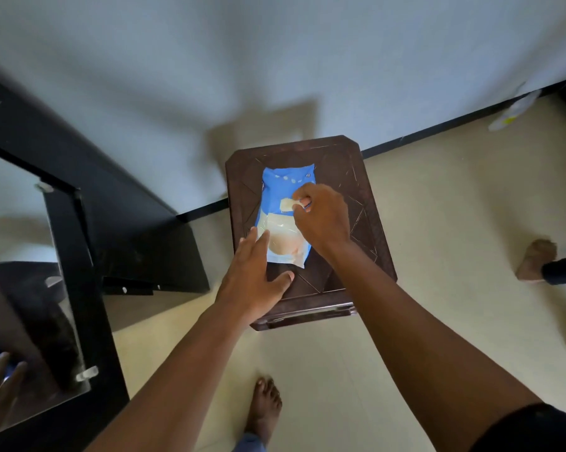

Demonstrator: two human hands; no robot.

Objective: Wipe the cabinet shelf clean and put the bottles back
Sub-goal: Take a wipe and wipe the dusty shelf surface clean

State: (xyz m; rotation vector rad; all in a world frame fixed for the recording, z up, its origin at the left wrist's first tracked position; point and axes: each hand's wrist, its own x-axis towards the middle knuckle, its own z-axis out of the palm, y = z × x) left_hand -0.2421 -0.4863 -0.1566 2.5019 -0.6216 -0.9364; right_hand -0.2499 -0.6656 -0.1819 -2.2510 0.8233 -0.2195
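Observation:
A blue and white wipes pack [283,197] lies flat on a dark brown plastic stool [346,177]. My right hand [324,216] is over the pack's middle, its fingertips pinched on the pack's pale flap [288,204], which is lifted. My left hand [255,272] rests flat with fingers spread on the pack's near left corner and the stool top. No bottles or cabinet shelf can be made out.
A black cabinet with a mirrored door [30,256] stands at the left and reflects a hand. Cream floor surrounds the stool. My bare foot [265,406] is near the bottom; another person's feet [536,259] are at the right. A plastic wrapper [513,109] lies by the wall.

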